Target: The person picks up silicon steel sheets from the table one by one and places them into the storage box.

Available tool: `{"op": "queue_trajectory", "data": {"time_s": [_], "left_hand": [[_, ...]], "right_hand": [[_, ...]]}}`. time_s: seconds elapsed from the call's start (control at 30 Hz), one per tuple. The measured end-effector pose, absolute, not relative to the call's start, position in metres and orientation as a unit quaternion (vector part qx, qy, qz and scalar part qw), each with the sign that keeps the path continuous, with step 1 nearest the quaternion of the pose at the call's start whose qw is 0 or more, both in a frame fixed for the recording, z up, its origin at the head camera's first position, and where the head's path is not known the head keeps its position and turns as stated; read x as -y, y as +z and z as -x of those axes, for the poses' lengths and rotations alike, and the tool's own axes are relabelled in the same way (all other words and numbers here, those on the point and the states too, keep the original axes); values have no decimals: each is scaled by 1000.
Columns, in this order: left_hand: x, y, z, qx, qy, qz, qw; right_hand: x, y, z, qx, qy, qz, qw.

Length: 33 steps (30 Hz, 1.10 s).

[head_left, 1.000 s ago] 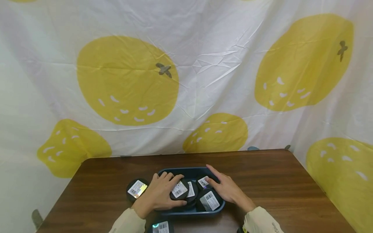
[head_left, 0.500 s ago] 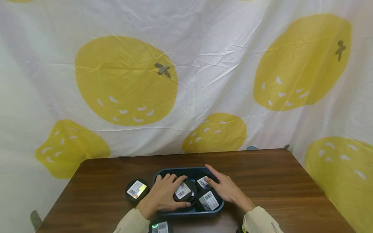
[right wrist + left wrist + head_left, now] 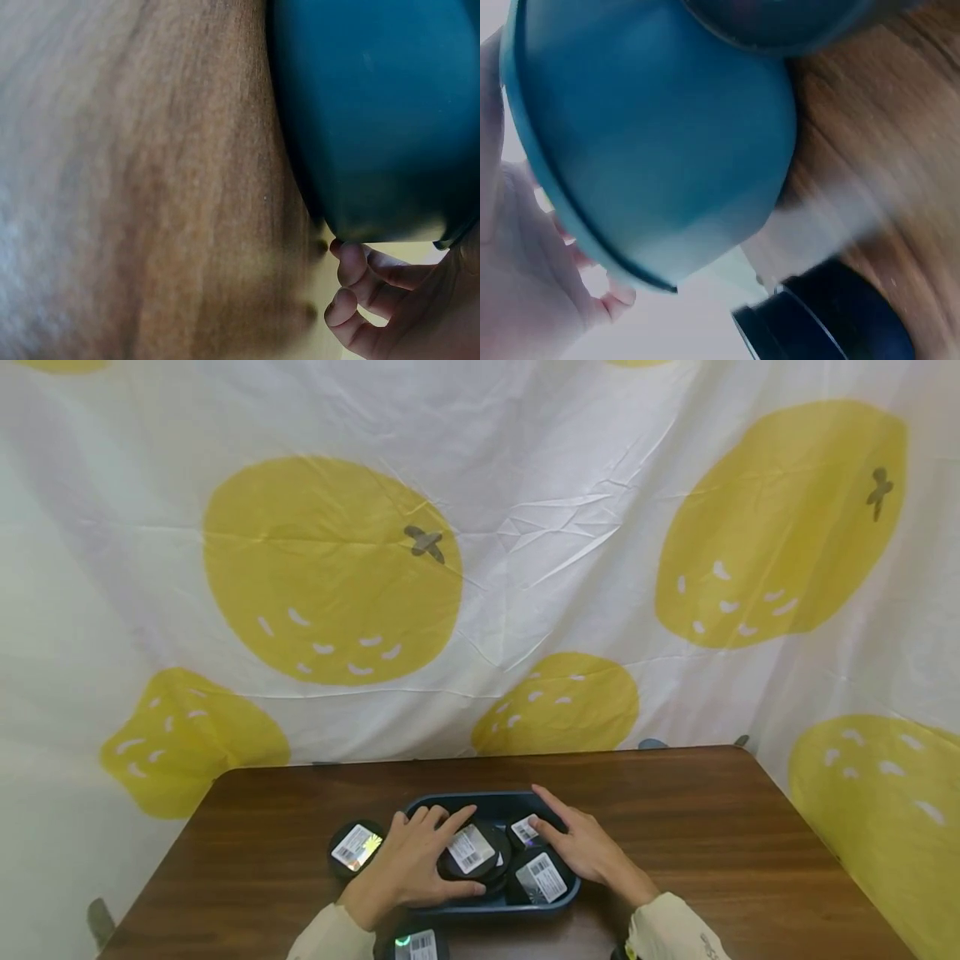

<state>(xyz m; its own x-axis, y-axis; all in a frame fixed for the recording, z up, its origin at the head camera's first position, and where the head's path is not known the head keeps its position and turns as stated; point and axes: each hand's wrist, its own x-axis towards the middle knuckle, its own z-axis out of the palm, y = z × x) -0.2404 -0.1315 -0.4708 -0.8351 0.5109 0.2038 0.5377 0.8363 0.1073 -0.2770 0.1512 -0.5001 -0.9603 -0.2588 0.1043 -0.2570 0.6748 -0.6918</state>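
A dark blue oval tray holds several squat black round tubs with white barcode labels. My left hand spreads over its left part, thumb and fingertips loosely around a black tub that overlaps another tub. On the right, my right hand grips the tray's end, thumb over the inside near a small-looking tub and fingers along the outer wall. A larger-looking tub lies at the front right inside. In the right wrist view, curled fingers show at the tray wall.
One tub stands on the brown wooden table left of the tray. Another tub is in front, cut off by the view's edge. Behind the table hangs a white cloth with yellow fruit prints.
My left hand moved right with the black tub over the other tub, then drew slightly back left, its fingers loosening while the tub stayed. The right hand kept its place on the tray.
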Motion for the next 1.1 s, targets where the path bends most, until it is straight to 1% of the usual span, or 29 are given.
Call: {"op": "queue_trajectory", "data": {"time_s": [0.3, 0.7, 0.9, 1.1], "left_hand": [[153, -465, 229, 960, -119, 241, 78], [177, -460, 212, 954, -166, 224, 114], [189, -463, 203, 939, -212, 237, 133], [204, -468, 193, 928, -265, 229, 125]], "right_hand": [[-153, -502, 277, -914, -378, 146, -2], [-152, -503, 278, -913, -379, 149, -4], [-152, -503, 278, -913, -381, 146, 0], [-152, -503, 279, -914, -377, 152, -3]]}}
